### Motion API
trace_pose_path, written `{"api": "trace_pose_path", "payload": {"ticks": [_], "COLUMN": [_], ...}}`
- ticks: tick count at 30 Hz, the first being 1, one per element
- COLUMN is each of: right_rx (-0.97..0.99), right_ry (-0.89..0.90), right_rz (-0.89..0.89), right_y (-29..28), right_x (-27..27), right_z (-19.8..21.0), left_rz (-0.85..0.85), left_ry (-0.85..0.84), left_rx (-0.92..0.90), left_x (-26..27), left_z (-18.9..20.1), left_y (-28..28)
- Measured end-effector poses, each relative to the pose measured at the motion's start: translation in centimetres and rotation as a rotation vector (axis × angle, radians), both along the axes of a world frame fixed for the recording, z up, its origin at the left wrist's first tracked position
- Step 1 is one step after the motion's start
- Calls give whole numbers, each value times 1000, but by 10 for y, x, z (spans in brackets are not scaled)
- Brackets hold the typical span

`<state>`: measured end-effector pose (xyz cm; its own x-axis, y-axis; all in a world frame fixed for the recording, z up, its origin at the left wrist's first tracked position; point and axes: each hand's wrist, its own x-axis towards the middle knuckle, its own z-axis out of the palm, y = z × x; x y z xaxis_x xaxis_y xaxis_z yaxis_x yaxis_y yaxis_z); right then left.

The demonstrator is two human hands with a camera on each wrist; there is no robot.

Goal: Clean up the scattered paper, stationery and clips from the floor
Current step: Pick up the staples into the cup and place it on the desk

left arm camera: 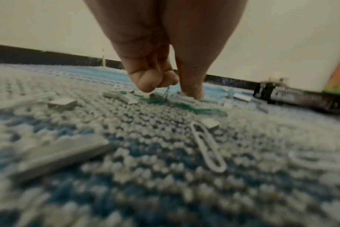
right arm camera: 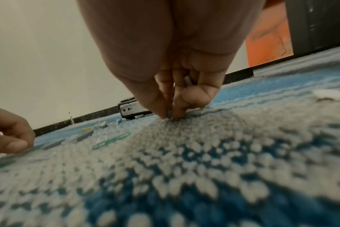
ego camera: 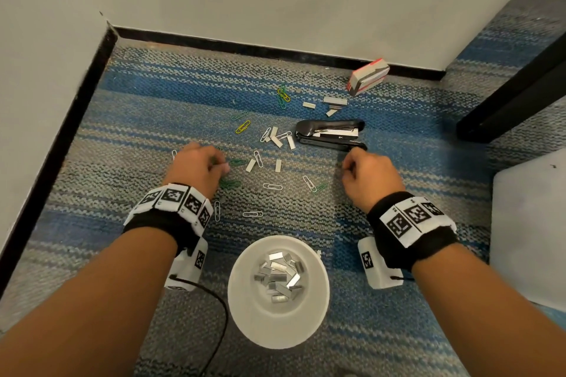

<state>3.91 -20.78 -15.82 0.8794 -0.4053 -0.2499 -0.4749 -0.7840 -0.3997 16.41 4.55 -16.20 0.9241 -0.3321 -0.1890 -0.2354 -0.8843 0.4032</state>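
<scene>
Paper clips in green [ego camera: 237, 162], yellow [ego camera: 243, 126] and white [ego camera: 272, 186] lie scattered on the striped carpet, mixed with short silver staple strips [ego camera: 250, 165]. My left hand [ego camera: 222, 167] is down on the carpet, its curled fingertips pinching a thin green paper clip [left arm camera: 166, 92]. My right hand [ego camera: 347, 167] is at the carpet just in front of the black stapler [ego camera: 330, 133]. It pinches a small grey staple strip [right arm camera: 169, 113] and holds another piece [right arm camera: 187, 79] in its curled fingers. A white bowl [ego camera: 245, 315] with several staple strips stands between my forearms.
A red and white staple box [ego camera: 367, 76] lies by the black baseboard [ego camera: 275, 50] at the back. Walls close in the left and back sides. A dark furniture leg [ego camera: 514, 101] and a white surface [ego camera: 526, 223] are on the right. A black cable [ego camera: 219, 303] trails by the bowl.
</scene>
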Motion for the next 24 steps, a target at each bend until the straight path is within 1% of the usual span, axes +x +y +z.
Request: {"api": "trace_pose_path", "payload": {"ticks": [1, 2, 3, 4, 6, 7, 8, 9, 10, 11, 12, 13, 14, 15, 16, 18, 21, 24], "right_rx": [22, 103, 280, 569, 1256, 1470, 1529, 1498, 1367, 1185, 965, 737, 523, 363, 266, 194, 188, 169], "right_ry": [5, 2, 2, 22, 61, 80, 98, 111, 115, 116, 111, 95, 81, 92, 110, 123, 86, 42], "right_rz": [-16, -56, -141, -262, -468, -497, -460, -383, -284, -166, -37, 92, 223, 327, 388, 409, 358, 317], "right_y": [2, 4, 6, 10, 18, 20, 22, 25, 29, 35, 40, 44, 47, 50, 53, 55, 54, 51], "right_x": [2, 6, 11, 17, 28, 34, 39, 45, 50, 55, 60, 64, 68, 70, 71, 71, 68, 64], "right_z": [4, 7, 10, 15, 25, 27, 28, 27, 26, 25, 23, 20, 16, 12, 7, -4, -10, -8], "left_rz": [31, 76, 141, 223, 432, 552, 636, 659, 590, 445, 271, 121, -3, -90, -139, -131, -114, -70], "left_ry": [-13, -28, -6, 71, 335, 486, 592, 639, 593, 481, 358, 267, 220, 197, 181, 153, 95, 95], "left_rx": [-40, -88, -170, -318, -692, -836, -899, -881, -785, -637, -447, -258, -100, -6, 27, 1, -40, -45], "left_x": [0, -3, -6, -9, -13, -15, -16, -18, -20, -22, -24, -27, -29, -32, -34, -37, -41, -44], "left_z": [0, 2, 4, 7, 12, 14, 16, 17, 17, 15, 12, 10, 9, 8, 7, 6, 3, 1], "left_y": [0, -1, -2, -2, -3, -3, -2, 0, 3, 8, 14, 18, 20, 22, 22, 25, 26, 28]}}
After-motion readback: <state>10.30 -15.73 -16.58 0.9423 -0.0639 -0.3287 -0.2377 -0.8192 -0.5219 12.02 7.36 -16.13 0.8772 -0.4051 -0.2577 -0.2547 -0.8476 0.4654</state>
